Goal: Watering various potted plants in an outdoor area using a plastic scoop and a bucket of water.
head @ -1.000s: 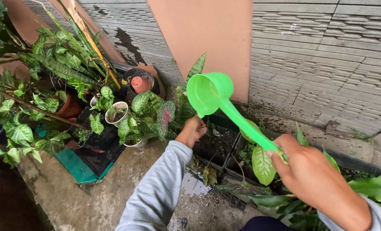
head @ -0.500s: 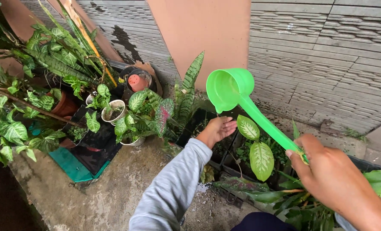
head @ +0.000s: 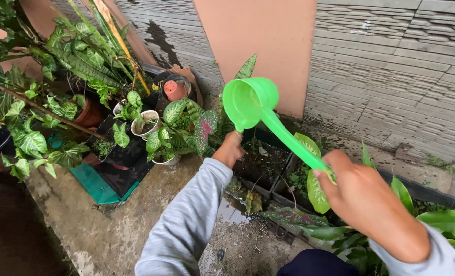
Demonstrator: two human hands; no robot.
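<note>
Right hand (head: 363,202) closed around the tail of a long handle, holding a bright green plastic water dipper (head: 250,102) out in front of me; the grip sits at the far end of the handle, which I judge gives reach over the plants without leaning in. Its cup is tipped on its side with the open mouth facing toward the left and back at the camera, raised above a black rectangular planter (head: 263,163) that stands against the base of the pink wall column (head: 260,46). I see no water in the cup or falling from it. Left hand (head: 230,149), grey sleeve extended, is curled into a loose fist just below the cup's rim, over the near edge of the planter's soil; I cannot tell whether it grips anything. A tall mottled snake plant leaf (head: 247,68) rises behind the cup. Left of the planter, a pink-and-green caladium (head: 203,130) and a small white pot (head: 146,122) stand grouped on a teal tray (head: 97,186). A spotted dieffenbachia leaf (head: 317,191) hangs just beside my right hand. A puddle (head: 230,212) lies on the concrete floor by the planter
</note>
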